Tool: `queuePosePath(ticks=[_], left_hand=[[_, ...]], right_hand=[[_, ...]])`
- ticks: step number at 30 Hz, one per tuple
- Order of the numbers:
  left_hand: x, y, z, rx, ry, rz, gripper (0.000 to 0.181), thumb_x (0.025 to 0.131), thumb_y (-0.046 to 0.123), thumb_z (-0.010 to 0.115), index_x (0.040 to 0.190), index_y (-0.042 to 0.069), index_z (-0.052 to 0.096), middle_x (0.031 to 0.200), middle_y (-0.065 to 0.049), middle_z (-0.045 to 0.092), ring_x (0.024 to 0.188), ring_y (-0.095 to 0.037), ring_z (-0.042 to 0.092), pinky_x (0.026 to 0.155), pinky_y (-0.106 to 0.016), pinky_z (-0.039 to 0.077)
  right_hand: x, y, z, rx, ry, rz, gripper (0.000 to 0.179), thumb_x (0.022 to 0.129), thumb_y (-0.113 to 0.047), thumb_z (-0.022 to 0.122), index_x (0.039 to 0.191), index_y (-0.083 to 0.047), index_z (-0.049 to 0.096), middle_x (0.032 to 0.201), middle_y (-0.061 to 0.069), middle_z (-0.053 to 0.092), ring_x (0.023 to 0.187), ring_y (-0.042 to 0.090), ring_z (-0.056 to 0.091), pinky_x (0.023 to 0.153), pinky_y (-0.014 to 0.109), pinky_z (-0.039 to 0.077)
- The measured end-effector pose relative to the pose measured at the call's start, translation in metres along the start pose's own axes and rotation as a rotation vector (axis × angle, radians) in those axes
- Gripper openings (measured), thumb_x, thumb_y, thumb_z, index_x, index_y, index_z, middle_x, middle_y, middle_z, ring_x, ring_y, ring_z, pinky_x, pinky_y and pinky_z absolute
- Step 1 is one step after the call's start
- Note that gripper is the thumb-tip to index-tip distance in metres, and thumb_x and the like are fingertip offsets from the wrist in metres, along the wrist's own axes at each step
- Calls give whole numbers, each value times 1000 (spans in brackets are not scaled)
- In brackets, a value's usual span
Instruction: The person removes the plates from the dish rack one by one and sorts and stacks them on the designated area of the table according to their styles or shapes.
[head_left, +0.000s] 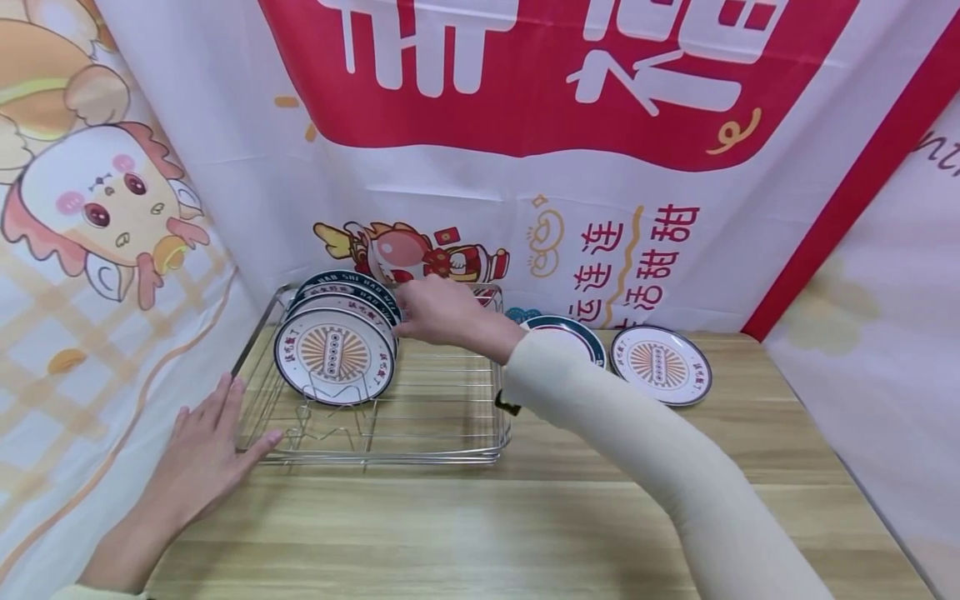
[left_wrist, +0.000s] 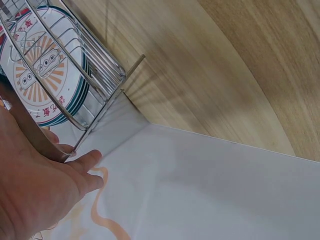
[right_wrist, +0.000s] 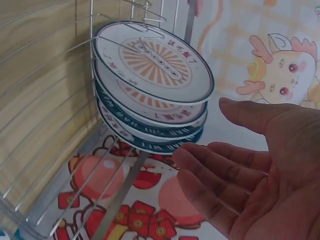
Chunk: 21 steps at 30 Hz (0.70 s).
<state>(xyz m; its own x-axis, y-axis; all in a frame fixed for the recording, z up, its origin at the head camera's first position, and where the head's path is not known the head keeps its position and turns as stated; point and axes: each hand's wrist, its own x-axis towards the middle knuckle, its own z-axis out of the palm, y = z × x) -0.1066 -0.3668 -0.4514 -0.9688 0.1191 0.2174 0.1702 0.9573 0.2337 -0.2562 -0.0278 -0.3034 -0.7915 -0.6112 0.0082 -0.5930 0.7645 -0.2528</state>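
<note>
A wire dish rack (head_left: 427,457) stands at the back left of the table, with several plates on edge at its left end. The front plate (head_left: 333,357) is white with an orange sunburst and a dark rim; a similar one leans behind it. Farther back are dark green-rimmed plates (right_wrist: 145,142) with lettering. My right hand (head_left: 442,310) reaches over the rack with nothing in its grasp. In the right wrist view its fingers extend toward the back plates' rims, thumb held apart. My left hand (left_wrist: 40,185) is at the rack's left side, fingertips right at the metal frame's corner.
To the right of the rack, a green-rimmed plate (head_left: 596,337), partly behind my right sleeve, and a white sunburst plate (head_left: 660,365) lie on the wooden table (head_left: 525,533). Printed cloth walls (head_left: 420,175) close in the back and both sides.
</note>
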Motion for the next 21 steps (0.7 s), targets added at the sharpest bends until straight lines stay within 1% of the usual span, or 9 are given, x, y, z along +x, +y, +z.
queuePosePath(ticks=[1, 2, 5, 9, 12, 17, 21], left_hand=[[0, 0, -1, 0, 0, 0, 102, 104, 56, 59, 166, -7, 9, 171, -35, 5, 145, -67, 27, 122, -77, 3], [0, 0, -1, 0, -2, 0, 102, 104, 56, 59, 166, -6, 8, 171, -34, 4, 145, -67, 26, 123, -77, 2], [0, 1, -2, -2, -8, 0, 102, 104, 55, 59, 167, -6, 7, 172, -33, 1, 146, -67, 25, 123, -76, 0], [0, 2, -2, -7, -11, -2, 101, 105, 55, 59, 167, -6, 7, 172, -32, 1, 146, -67, 23, 124, -75, -1], [1, 2, -1, -7, -6, -2, 101, 104, 54, 60, 167, -6, 8, 172, -33, 3, 146, -67, 24, 123, -75, 1], [1, 1, 1, 4, 1, -3, 102, 104, 55, 60, 167, -6, 9, 172, -34, 5, 147, -65, 25, 123, -76, 3], [0, 0, 0, 9, 9, -7, 102, 104, 57, 59, 167, -6, 9, 172, -34, 6, 147, -64, 25, 123, -76, 4]], right_hand=[[5, -3, 4, 7, -3, 1, 28, 95, -45, 80, 100, -18, 74, 72, -6, 56, 64, 11, 51, 51, 23, 37], [10, -5, 7, 9, -13, 0, 28, 96, -45, 79, 98, -17, 72, 70, -4, 55, 63, 12, 50, 50, 24, 36], [22, -10, 17, 27, -35, 6, 27, 97, -42, 79, 98, -16, 73, 70, -3, 56, 62, 13, 52, 51, 23, 37], [34, -15, 31, 42, -57, 19, 25, 98, -40, 77, 102, -16, 74, 76, -3, 64, 67, 13, 57, 56, 23, 43], [39, -17, 40, 54, -66, 16, 25, 99, -40, 76, 106, -16, 75, 82, -3, 67, 72, 13, 58, 60, 23, 44], [44, -20, 52, 80, -80, 16, 27, 99, -37, 77, 113, -14, 74, 91, -3, 69, 78, 12, 62, 66, 23, 50], [50, -25, 59, 79, -72, 28, 28, 98, -35, 79, 114, -14, 74, 91, -4, 69, 77, 11, 64, 71, 24, 54]])
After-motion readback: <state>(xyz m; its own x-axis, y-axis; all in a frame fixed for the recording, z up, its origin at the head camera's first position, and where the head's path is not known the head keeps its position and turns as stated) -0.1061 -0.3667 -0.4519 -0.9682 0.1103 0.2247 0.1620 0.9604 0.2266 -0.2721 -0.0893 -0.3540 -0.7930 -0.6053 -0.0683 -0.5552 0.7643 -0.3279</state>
